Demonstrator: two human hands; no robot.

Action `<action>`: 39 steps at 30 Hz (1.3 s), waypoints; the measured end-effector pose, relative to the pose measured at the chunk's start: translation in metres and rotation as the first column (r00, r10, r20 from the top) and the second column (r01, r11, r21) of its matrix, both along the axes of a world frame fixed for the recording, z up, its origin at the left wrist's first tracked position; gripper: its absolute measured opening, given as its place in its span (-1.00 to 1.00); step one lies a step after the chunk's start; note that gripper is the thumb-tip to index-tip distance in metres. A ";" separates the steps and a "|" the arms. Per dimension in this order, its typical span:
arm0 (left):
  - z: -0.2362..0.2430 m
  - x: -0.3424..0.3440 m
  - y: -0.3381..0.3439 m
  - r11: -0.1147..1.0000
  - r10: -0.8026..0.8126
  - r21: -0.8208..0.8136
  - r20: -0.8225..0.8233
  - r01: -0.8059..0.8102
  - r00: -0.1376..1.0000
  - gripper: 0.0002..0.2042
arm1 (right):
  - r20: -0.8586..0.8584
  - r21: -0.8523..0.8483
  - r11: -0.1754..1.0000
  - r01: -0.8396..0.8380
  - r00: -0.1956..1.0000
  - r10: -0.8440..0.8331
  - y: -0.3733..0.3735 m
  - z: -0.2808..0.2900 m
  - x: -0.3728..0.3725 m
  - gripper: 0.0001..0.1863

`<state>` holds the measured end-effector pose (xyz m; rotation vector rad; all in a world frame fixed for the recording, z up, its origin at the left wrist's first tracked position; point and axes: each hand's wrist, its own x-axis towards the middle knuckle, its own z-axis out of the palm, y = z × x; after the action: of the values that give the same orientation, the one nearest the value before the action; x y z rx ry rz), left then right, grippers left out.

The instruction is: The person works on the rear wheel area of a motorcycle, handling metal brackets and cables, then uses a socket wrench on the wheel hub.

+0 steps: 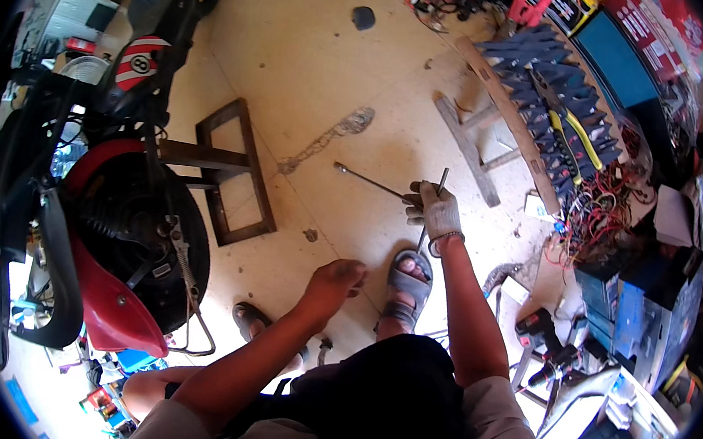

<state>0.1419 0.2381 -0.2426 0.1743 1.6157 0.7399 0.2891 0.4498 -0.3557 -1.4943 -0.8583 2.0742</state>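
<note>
My gloved right hand grips a long metal T-handle socket wrench by its cross-handle end; the shaft slants up-left above the floor, ending in the socket. My bare left hand is lower and left of it, fingers curled, their inside hidden, so anything held cannot be made out. My sandalled right foot shows below the gloved hand, the other foot behind my left forearm.
A motorbike with red panels lines the left, beside a dark rectangular metal frame. At right stand a wooden rack of pliers, tangled wires, a cordless drill and blue cases. A dark pad lies farther ahead.
</note>
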 end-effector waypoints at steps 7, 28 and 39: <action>-0.012 -0.018 -0.056 0.996 -0.025 -0.088 0.001 0.025 1.000 -0.62 | 0.357 0.359 0.919 -0.161 0.934 0.024 -0.002 -0.047 0.068 -0.49; 0.045 -0.041 -0.100 0.993 0.019 -0.116 -0.063 -0.026 0.998 -0.69 | 0.953 -0.220 0.828 -0.516 0.070 0.296 -0.299 -0.037 0.237 -0.63; 0.074 -0.034 -0.150 0.935 -0.154 0.218 -0.462 0.280 0.873 -0.67 | 0.919 -0.217 0.776 -0.592 0.143 0.367 -0.275 -0.044 0.188 -0.70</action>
<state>0.1083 0.0881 -0.1682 0.7683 1.8684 0.7849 0.4771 0.1747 -0.3997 -2.5741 -2.1881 1.0610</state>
